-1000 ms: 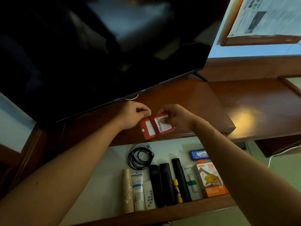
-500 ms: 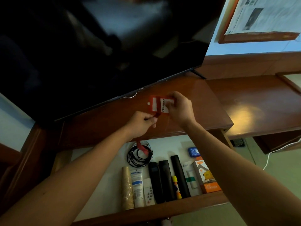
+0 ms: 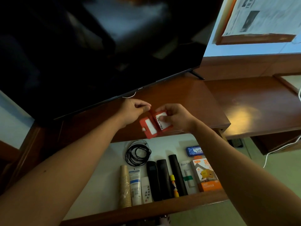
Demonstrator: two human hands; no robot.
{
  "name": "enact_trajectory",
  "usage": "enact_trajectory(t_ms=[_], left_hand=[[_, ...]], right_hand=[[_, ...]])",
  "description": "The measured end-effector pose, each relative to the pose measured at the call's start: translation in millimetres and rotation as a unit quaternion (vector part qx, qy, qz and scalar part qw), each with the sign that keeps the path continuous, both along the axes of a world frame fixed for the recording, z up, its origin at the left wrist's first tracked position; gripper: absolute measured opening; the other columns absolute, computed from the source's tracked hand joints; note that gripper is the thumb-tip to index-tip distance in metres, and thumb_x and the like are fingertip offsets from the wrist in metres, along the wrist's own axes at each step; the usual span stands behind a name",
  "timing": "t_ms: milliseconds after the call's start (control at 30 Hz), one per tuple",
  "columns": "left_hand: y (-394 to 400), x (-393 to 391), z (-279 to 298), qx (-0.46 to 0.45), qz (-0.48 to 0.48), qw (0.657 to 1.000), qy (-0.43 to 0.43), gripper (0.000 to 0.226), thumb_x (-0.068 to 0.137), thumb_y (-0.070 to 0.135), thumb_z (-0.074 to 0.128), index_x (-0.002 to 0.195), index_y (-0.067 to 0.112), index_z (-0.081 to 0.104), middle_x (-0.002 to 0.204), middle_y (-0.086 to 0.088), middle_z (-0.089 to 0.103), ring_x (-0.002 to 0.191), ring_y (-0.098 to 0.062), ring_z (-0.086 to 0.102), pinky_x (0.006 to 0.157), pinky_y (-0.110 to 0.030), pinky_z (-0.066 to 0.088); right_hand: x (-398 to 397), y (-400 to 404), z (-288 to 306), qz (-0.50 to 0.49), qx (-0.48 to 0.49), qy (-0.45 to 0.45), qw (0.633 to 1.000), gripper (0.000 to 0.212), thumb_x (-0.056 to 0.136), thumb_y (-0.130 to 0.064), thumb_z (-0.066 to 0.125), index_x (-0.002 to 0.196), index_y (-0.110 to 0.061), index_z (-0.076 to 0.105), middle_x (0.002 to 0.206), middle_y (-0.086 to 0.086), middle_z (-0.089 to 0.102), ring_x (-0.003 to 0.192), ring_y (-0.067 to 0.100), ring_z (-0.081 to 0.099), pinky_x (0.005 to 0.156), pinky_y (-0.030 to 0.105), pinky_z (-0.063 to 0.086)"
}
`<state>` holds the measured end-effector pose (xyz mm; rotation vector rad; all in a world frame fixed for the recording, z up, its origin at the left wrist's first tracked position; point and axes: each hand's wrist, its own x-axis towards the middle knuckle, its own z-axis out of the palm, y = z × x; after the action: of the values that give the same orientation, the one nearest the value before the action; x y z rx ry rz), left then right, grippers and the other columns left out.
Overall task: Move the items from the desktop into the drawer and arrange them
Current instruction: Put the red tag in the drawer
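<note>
So the red badge holders point(image 3: 153, 126) are up in the air over the front edge of the desktop point(image 3: 187, 98), not in the drawer point(image 3: 104, 162) yet. Looks like two of them fanned out, each with a white insert, and the one on the right reads "PELAWAT". The right hand point(image 3: 175, 117) has them pinched, thumb pressed on the white card face with the fingers curled round the top edge behind. The left hand point(image 3: 134, 110) sits just to the left of that grip and a bit higher, thumb and fingertips pressed together right at the top left corner of the holders. Can't really tell if it's nipping a strap or just the corner itself, too dark.

Straight below the grip the drawer is pulled open. Closest under the holders is a coiled black cable point(image 3: 137, 154). Further toward the drawer front there's a neat row: stack of paper cups point(image 3: 125, 186) at the left end, then a white tube point(image 3: 135, 186), a small white remote point(image 3: 146, 189), three black remotes point(image 3: 164, 178), a yellow marker point(image 3: 174, 186) tucked between two of them, a white box point(image 3: 187, 178) and an orange charger box point(image 3: 206, 175). A blue pack point(image 3: 194, 150) lies behind the orange box, partly under the right forearm.

Above the hands, a big dark TV point(image 3: 97, 46) stands at the back of the desktop.
</note>
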<state>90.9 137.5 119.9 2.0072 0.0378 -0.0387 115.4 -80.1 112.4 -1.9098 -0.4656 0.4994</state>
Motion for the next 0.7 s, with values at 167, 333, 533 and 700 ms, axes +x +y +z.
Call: enact_trajectory(t_ms=[167,333,533,700], left_hand=[[-9.5,-20.0,-26.6,-0.136,0.044,0.987,0.079,0.039,0.095,-0.004,0.055,0.072,0.023,0.071,0.059,0.001,0.061,0.052,-0.013,0.044,0.051,-0.029,0.035],[-35.5,-41.1,-35.9,-0.121,0.072,0.986,0.090,0.014,0.097,0.013,0.062,0.107,0.009,0.072,0.086,0.000,0.075,0.054,-0.004,0.049,0.052,-0.019,0.044],[-41.1,-50.0,-26.7,-0.002,0.025,0.999,0.042,0.015,0.097,0.019,0.063,0.104,0.011,0.074,0.095,-0.002,0.074,0.084,-0.014,0.066,0.075,-0.028,0.051],[-38.0,-51.9,-10.9,0.185,-0.054,0.979,-0.061,0.026,0.097,0.023,0.064,0.120,0.013,0.071,0.115,0.003,0.071,0.105,-0.010,0.063,0.087,-0.016,0.043]], right_hand=[[-2.3,1.7,5.8,-0.088,0.207,0.149,0.963,0.027,0.092,-0.003,0.064,0.118,-0.008,0.064,0.109,0.017,0.068,0.093,0.029,0.069,0.081,0.043,0.061],[1.9,4.9,-5.8,-0.223,0.182,0.102,0.952,0.032,0.086,-0.014,0.076,0.116,-0.014,0.064,0.111,0.014,0.071,0.095,0.026,0.074,0.085,0.048,0.060],[-2.2,12.9,-8.0,-0.281,0.108,-0.013,0.954,0.028,0.087,-0.018,0.075,0.110,-0.021,0.060,0.104,0.000,0.070,0.091,0.014,0.073,0.074,0.032,0.062],[-7.6,15.0,-1.6,-0.220,-0.007,-0.186,0.957,0.019,0.092,-0.013,0.068,0.106,-0.021,0.058,0.099,-0.014,0.063,0.085,-0.003,0.063,0.065,0.010,0.054]])
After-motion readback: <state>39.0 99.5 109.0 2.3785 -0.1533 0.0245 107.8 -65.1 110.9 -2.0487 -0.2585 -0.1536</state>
